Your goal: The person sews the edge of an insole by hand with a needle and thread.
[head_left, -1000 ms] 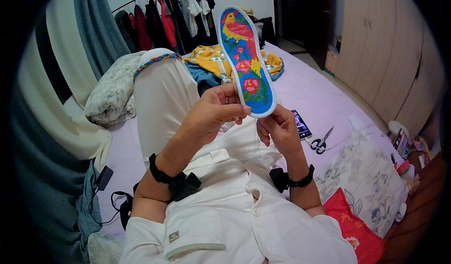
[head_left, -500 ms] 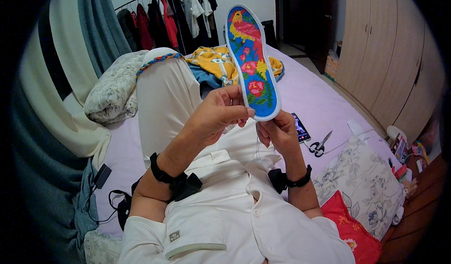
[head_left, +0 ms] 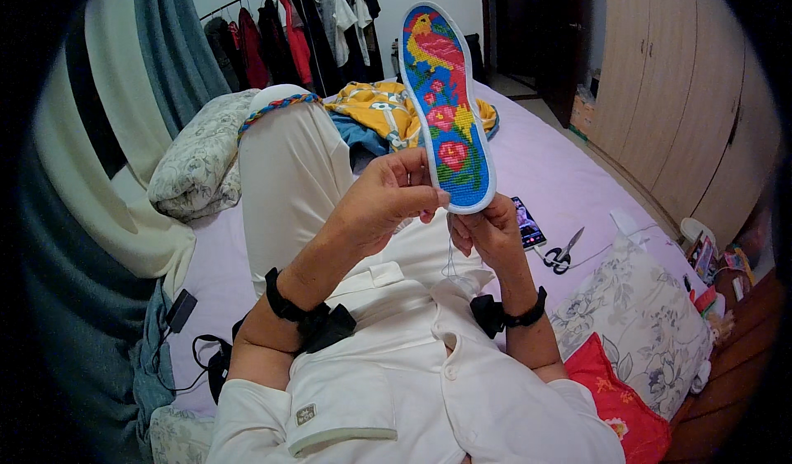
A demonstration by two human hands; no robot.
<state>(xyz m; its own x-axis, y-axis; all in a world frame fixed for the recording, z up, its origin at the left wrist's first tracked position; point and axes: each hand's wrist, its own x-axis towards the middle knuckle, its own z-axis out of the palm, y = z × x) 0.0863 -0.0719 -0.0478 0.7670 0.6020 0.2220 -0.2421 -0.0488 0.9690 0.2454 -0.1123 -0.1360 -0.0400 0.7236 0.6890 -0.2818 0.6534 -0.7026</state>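
Observation:
An embroidered insole (head_left: 450, 105) stands nearly upright before me, tilted slightly left at its top. Its blue face carries a yellow and pink bird above pink flowers, with a white border all round. My left hand (head_left: 394, 196) pinches its lower left edge between thumb and fingers. Below the heel end, my right hand (head_left: 492, 231) is closed against the bottom edge; its fingertips are partly hidden behind the insole. A pale thread (head_left: 450, 254) hangs from near the right fingers down to my lap. Whether a needle is there I cannot make out.
On the lilac bedsheet (head_left: 569, 171), right of my hands, lie a lit phone (head_left: 528, 223) and black-handled scissors (head_left: 563, 254). A floral pillow (head_left: 631, 324) and a red cloth (head_left: 615, 406) are nearer. Beyond my raised knee (head_left: 285, 159) lies a crumpled yellow blanket (head_left: 375, 109).
The insole has shifted slightly to the right, its top leaning a little less to the left. Both hands keep their hold on it, almost unmoved.

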